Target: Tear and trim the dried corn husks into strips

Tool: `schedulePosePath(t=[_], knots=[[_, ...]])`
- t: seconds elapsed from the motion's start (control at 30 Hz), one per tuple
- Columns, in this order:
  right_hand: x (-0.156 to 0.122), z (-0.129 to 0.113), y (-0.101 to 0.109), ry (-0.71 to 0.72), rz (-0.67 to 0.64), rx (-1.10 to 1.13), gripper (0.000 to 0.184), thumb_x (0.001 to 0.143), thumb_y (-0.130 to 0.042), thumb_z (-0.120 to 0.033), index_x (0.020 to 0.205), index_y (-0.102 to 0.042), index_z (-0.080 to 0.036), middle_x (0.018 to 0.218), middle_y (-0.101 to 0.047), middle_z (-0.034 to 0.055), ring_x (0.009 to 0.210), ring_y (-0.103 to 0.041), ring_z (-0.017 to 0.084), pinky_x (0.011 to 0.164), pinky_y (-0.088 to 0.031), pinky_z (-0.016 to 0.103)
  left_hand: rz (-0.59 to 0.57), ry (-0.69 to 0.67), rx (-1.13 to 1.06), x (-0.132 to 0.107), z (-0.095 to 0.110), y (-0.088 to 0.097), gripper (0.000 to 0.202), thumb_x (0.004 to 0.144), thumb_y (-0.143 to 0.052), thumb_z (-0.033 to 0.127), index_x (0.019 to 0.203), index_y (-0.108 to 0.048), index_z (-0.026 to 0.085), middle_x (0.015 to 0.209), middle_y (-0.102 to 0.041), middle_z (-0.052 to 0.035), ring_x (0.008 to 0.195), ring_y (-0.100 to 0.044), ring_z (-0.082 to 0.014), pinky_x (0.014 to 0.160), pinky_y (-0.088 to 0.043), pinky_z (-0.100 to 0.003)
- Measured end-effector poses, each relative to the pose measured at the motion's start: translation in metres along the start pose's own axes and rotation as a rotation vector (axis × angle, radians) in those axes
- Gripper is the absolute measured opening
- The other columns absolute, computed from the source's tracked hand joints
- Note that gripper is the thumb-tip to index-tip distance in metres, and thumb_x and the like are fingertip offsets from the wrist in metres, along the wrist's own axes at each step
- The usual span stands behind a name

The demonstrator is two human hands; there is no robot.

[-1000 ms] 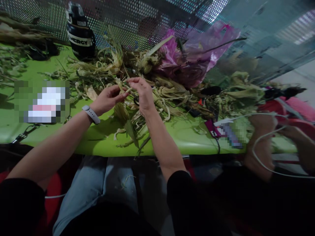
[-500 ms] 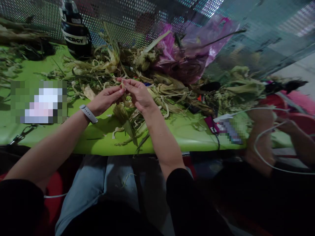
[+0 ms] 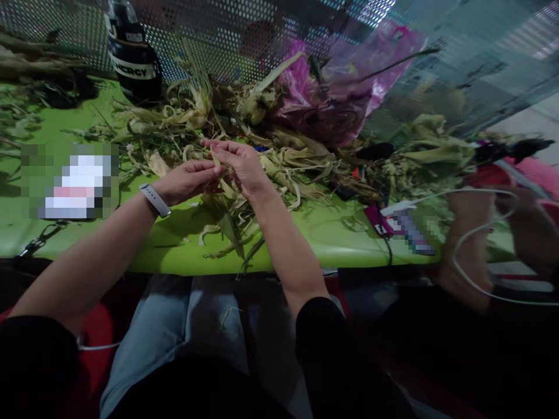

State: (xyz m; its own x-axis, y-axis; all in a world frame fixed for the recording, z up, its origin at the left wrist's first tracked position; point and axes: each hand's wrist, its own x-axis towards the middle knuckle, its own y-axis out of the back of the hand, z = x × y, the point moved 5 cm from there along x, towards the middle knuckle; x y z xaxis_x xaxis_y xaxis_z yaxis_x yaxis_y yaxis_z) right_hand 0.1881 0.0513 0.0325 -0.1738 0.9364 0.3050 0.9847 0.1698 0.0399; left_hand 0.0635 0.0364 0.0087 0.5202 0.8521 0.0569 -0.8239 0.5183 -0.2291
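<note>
Above the green tabletop, my left hand and my right hand meet with fingers pinched. Between them is a small pale strip of corn husk, partly hidden by the fingers. Both hands are closed on it, the right thumb lying along its upper part. Just below them, a greenish dried husk lies toward the table's front edge. Behind and around the hands spreads a heap of dry corn husks.
A black bottle stands at the back left. A pink plastic bag leans against the perforated screen. A blurred-out phone lies at left, another at right beside a white cable. A co-worker's arms reach in at right.
My right thumb and fingertips have shifted slightly left along the husk strip, and more of the strip shows. At right, the co-worker's arms have moved a little.
</note>
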Motion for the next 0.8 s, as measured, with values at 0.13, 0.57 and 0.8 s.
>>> schedulePosePath(t=[0.13,0.57,0.8], knots=[[-0.002,-0.005,0.01,-0.012,0.054,-0.027,0.045,0.079,-0.063,-0.067,0.08,-0.07,-0.022,0.087,-0.072,0.0013,0.091,-0.066,0.015,0.089,-0.054,0.032,0.048,-0.031,-0.107,0.003,0.003,0.003,0.02,0.084,-0.072,0.034,0.081,-0.07,0.015,0.08,-0.069,-0.0046,0.076,-0.066,-0.0133,0.075,-0.056,-0.028],[0.005,0.01,0.011,0.172,0.217,-0.185,0.052,0.077,-0.06,-0.071,0.075,-0.063,-0.019,0.073,-0.061,-0.0014,0.075,-0.06,0.012,0.076,-0.052,0.028,0.201,-0.082,-0.164,0.006,0.0,0.01,0.018,0.079,-0.078,0.029,0.076,-0.068,0.014,0.069,-0.066,0.0004,0.064,-0.062,-0.0084,0.075,-0.056,-0.026],[-0.001,-0.002,0.028,0.352,0.38,-0.437,0.053,0.091,-0.04,-0.069,0.09,-0.061,-0.019,0.082,-0.058,0.0019,0.085,-0.06,0.015,0.081,-0.051,0.033,0.29,-0.137,-0.281,0.006,0.006,0.021,0.018,0.085,-0.071,0.035,0.085,-0.07,0.017,0.075,-0.07,-0.0015,0.078,-0.071,-0.0128,0.08,-0.057,-0.027]])
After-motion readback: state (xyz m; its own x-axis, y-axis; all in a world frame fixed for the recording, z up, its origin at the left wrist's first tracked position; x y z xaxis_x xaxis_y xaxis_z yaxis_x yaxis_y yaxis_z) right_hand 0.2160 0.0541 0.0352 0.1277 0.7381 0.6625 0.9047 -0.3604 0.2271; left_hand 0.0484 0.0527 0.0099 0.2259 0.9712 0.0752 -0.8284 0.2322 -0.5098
